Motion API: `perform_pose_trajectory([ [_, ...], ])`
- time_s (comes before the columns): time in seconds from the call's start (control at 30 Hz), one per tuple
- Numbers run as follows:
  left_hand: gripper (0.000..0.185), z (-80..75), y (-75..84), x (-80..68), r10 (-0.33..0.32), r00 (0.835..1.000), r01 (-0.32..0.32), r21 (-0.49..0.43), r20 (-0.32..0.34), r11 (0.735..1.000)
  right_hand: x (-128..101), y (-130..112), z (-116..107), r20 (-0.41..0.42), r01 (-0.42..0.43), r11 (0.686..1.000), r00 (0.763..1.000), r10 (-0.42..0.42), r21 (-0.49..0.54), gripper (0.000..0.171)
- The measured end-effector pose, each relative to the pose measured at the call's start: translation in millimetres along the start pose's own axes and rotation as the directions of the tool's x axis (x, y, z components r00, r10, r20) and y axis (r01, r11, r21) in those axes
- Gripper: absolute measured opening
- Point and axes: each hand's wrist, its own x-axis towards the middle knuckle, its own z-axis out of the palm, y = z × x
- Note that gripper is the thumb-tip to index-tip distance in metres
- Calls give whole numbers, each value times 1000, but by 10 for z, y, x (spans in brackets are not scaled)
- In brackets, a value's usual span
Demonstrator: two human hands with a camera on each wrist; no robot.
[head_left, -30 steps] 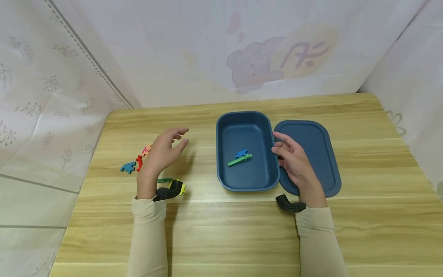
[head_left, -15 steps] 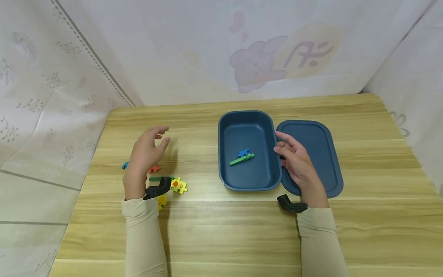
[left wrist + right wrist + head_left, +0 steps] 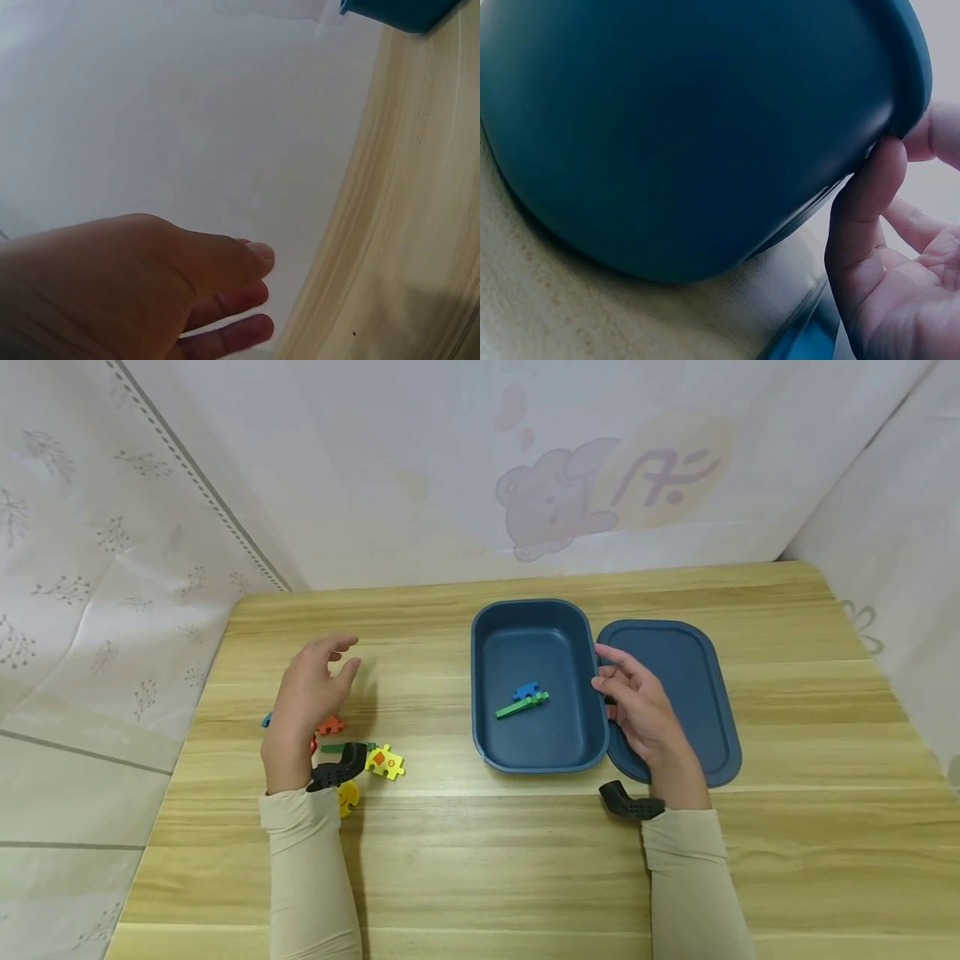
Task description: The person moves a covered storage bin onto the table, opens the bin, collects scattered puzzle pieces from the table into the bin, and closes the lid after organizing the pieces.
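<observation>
My left hand (image 3: 303, 693) hovers over the left side of the table, fingers relaxed and thumb apart, with nothing between them. Around and below it lie puzzle pieces: a yellow puzzle piece (image 3: 386, 762), an orange-red puzzle piece (image 3: 331, 725), a round yellow piece (image 3: 347, 798) and a green strip (image 3: 341, 748). Others are partly hidden by the wrist. My right hand (image 3: 636, 702) touches the right rim of the blue box (image 3: 480, 727) with thumb and index fingertips. Inside the box lie a blue puzzle piece (image 3: 527, 690) and a green stick-like piece (image 3: 517, 707).
A flat blue lid (image 3: 690, 693) lies right of the box, partly under the right hand. The wooden table (image 3: 480, 868) ends at the back against a pale curtain (image 3: 375, 468). Each wrist carries a black camera mount.
My left hand has moved left, uncovering the yellow puzzle piece, the orange-red one and the round one. My right hand stays at the box rim. The pieces in the box look unmoved.
</observation>
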Motion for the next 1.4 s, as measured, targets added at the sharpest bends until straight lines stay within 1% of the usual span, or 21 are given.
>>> perform_pose_trajectory([
  [0.2, 39, -2, -49, 4, 5, 997, -5, 0, -72, 1000, 2, -1, -2, -1, 3, 1000, 1000, -3, 0, 59],
  [0.4, 42, -40, -120, -8, -31, 995, 30, -10, -95, 999, 10, -2, -9, 3, 6, 1000, 1000, -6, 2, 59],
  [0.53, 41, -67, -180, -23, -42, 994, 41, -9, -101, 999, 15, 0, -10, 6, 10, 1000, 1000, -10, 6, 59],
  [0.7, 41, -85, -246, -27, -58, 995, 59, 1, -80, 998, 6, -4, 0, 1, 2, 1000, 1000, -2, 8, 57],
  [0.87, 44, -82, -271, -17, -100, 995, 101, 9, -25, 995, 1, -1, -2, 3, 1, 1000, 1000, -1, 5, 57],
  [0.93, 45, -74, -277, -14, -107, 994, 108, 13, -10, 994, 3, 2, -6, 7, 1, 1000, 1000, -1, 5, 59],
  [1.13, 47, -70, -302, -13, -111, 994, 111, 28, 3, 993, 8, 6, -14, 16, 6, 1000, 1000, -7, 12, 62],
  [1.27, 48, -77, -341, -24, -129, 992, 129, 34, 12, 991, 7, 10, -15, 17, 9, 1000, 1000, -9, 18, 62],
  [1.4, 48, -82, -377, -46, -162, 987, 161, 50, 18, 986, 7, 11, -8, 17, 9, 1000, 1000, -9, 18, 63],
])
